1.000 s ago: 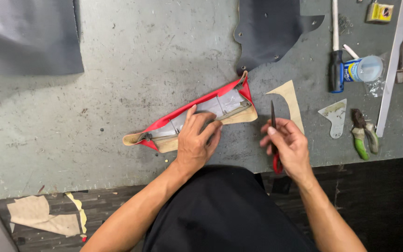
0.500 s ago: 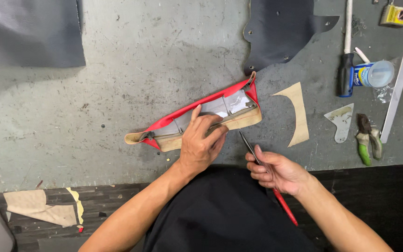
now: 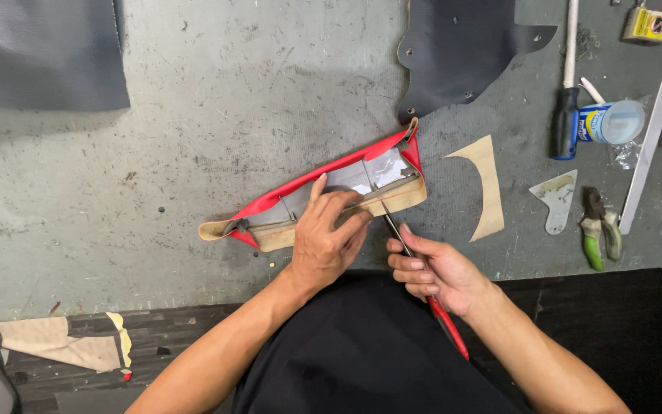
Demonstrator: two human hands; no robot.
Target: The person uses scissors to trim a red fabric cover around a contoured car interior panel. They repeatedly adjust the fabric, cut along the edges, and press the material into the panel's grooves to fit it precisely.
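A long red-edged piece with grey panels and a tan lower strip lies slanted on the grey worktable. My left hand presses flat on its middle. My right hand grips a red-handled tool. The tool's thin metal shaft points up and left, and its tip touches the tan strip beside my left fingers.
A curved tan cut-out lies just right of the piece. Dark leather sheets lie at the top. A blue-handled tool, a small jar, a scraper, green pliers and a long ruler crowd the right side. Tan scraps lie on the floor.
My right hand has swung the red-handled tool from upright at the right toward the piece, bringing its tip to the tan strip. My left hand stays pressed on the piece.
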